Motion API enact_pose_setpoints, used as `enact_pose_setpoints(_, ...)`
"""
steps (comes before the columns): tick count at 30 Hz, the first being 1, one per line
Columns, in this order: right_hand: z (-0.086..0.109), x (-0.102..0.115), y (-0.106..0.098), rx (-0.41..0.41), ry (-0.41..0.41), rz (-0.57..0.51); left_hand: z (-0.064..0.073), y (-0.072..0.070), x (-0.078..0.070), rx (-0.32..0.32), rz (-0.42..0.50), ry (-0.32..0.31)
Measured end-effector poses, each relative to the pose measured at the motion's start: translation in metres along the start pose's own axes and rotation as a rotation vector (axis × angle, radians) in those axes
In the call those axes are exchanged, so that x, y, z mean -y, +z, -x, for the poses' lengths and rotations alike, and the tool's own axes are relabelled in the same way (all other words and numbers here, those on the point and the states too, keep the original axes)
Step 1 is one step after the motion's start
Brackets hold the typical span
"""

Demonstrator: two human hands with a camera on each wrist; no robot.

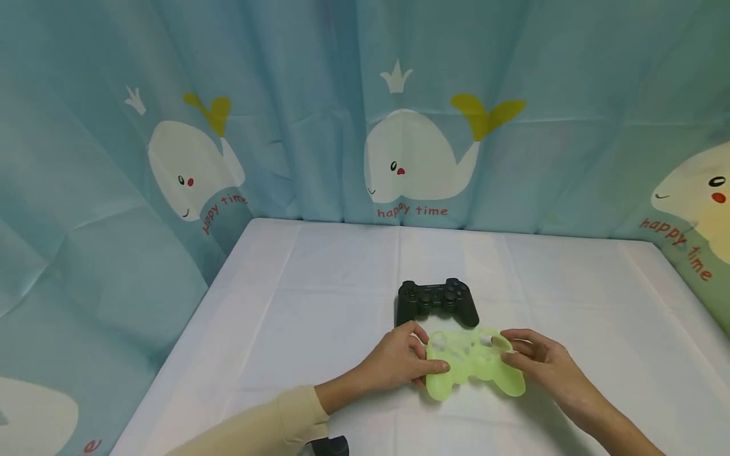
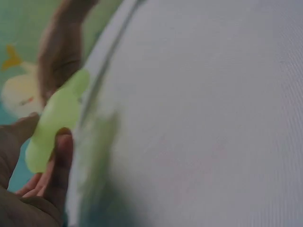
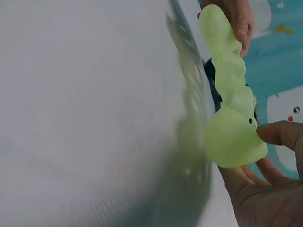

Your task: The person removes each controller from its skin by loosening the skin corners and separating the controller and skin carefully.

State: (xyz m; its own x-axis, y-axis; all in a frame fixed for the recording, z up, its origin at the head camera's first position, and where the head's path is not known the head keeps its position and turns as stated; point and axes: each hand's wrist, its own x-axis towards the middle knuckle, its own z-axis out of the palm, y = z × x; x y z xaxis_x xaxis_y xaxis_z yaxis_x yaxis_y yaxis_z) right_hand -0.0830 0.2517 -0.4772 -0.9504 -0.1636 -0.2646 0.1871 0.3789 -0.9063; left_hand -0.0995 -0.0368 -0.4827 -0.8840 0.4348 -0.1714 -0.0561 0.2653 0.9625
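Both hands hold a pale yellow-green, translucent silicone controller cover [image 1: 470, 361] just above the white table. My left hand [image 1: 396, 358] pinches its left end, thumb on the near face and fingers behind. At the other end, my right hand [image 1: 542, 364] grips the cover's right side between thumb and fingers. In the right wrist view the cover [image 3: 232, 137] shows edge-on, with a small dark hole near the thumb. A black game controller [image 1: 436, 301] lies on the table just beyond the cover, its lower left part close behind my left hand.
A white cloth covers the table [image 1: 331, 272]. Blue curtains [image 1: 308, 126] with whale prints hang along its far and left sides. A small black object [image 1: 331, 446] shows at the bottom edge, beside the left sleeve [image 1: 268, 421].
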Motion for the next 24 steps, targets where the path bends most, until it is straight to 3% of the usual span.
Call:
enact_pose_setpoints(5, -0.004, -0.008, -0.023, -0.04, 0.064, 0.072, -0.017, 0.021, 0.001, -0.025, 0.021, 0.034)
enact_pose_setpoints(9, -0.007, -0.012, -0.055, -0.061, 0.039, 0.052, -0.039, 0.033, -0.02, -0.051, -0.046, 0.074)
enact_pose_setpoints(11, -0.012, -0.012, -0.072, -0.066, 0.002, -0.014, -0.052, 0.038, -0.034, -0.08, -0.098, 0.102)
enact_pose_setpoints(14, -0.023, -0.01, -0.094, -0.049, -0.064, -0.204, -0.074, 0.045, -0.053, -0.129, -0.17, 0.12)
enact_pose_setpoints(18, -0.042, -0.008, -0.111, -0.058, -0.095, -0.394, -0.107, 0.055, -0.064, -0.174, -0.404, 0.155)
enact_pose_setpoints(20, -0.052, -0.011, -0.113, -0.084, -0.07, -0.351, -0.12, 0.06, -0.065, -0.192, -0.552, 0.168)
enact_pose_setpoints(24, -0.063, -0.017, -0.116, -0.134, 0.006, -0.066, -0.136, 0.07, -0.068, -0.199, -0.739, 0.152)
